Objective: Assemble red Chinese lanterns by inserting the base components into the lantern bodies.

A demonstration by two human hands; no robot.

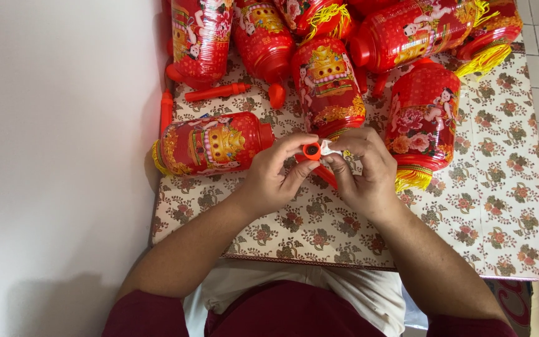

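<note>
our left hand pinches a red handle, open end facing up; right hand fingers pinch a white bit just beside it, above the table's near edge.

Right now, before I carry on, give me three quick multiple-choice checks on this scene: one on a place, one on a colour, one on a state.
1. Where is the red tube with the open end?
A. between both hands
B. on the floor
C. inside a lantern

2. What colour are the lantern fringes?
A. blue
B. yellow
C. white

3. How does the lantern nearest the left hand rest?
A. hanging
B. upright
C. on its side

Answers: 1 A, left hand and right hand pinch it together; 2 B, the tassels show yellow; 3 C, it lies flat on the floral tablecloth.
</note>
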